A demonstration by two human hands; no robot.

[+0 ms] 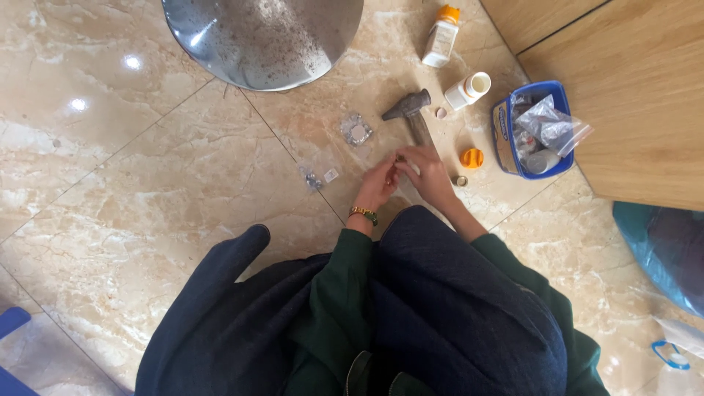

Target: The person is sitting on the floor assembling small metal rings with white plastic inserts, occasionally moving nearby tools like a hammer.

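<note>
We find both hands, left hand (pixel 378 183) and right hand (pixel 427 173), pinching a small part (pixel 400 158) just above the floor (pixel 147 161) beside the hammer (pixel 411 111); we judge it light, stiff, best held by fingertips.

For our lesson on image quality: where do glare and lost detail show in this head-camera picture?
Head view: bright glare spots on the glossy tile floor at upper left; a sheen on the metal disc; the small item between the left hand and right hand is too small to identify.
</note>
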